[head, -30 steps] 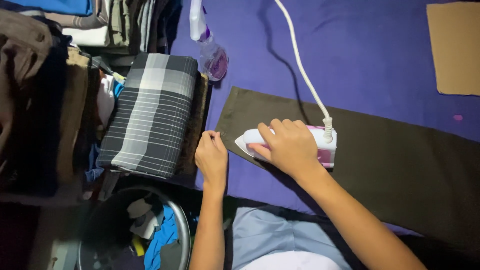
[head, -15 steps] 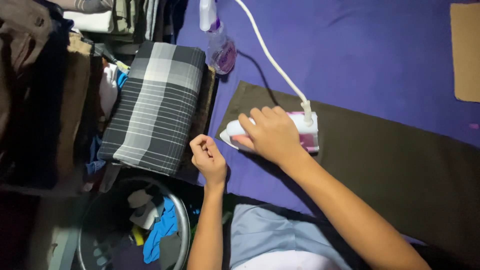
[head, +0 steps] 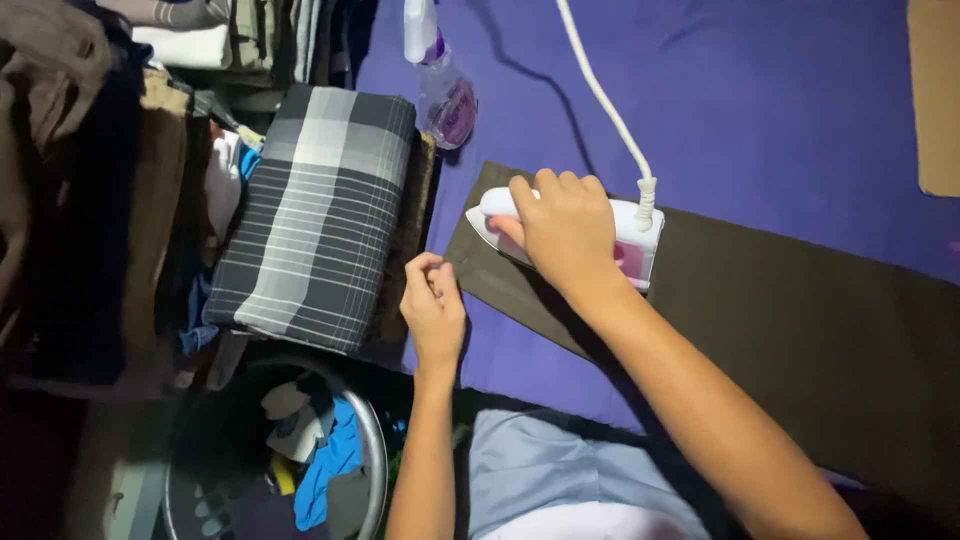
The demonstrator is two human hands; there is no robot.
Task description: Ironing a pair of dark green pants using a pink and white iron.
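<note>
My right hand (head: 562, 228) grips the handle of a white and pink clothes iron (head: 625, 240), which rests on the left end of a long dark olive cloth (head: 800, 310). The cloth lies flat on a purple surface (head: 760, 100). A white cord (head: 605, 100) runs up from the iron's back. My left hand (head: 432, 305) sits loosely curled at the cloth's near left corner, fingertips together at its edge; I cannot tell whether it pinches the fabric.
A folded grey plaid cloth (head: 315, 215) lies left of the hands. A clear spray bottle (head: 440, 85) lies above it. Stacked clothes (head: 90, 170) fill the left side. A round basket (head: 270, 460) with mixed garments sits below. Brown cardboard (head: 935, 95) is at the top right.
The iron and my right hand slid left toward the cloth's end. My left hand drew back to the corner and curled its fingers.
</note>
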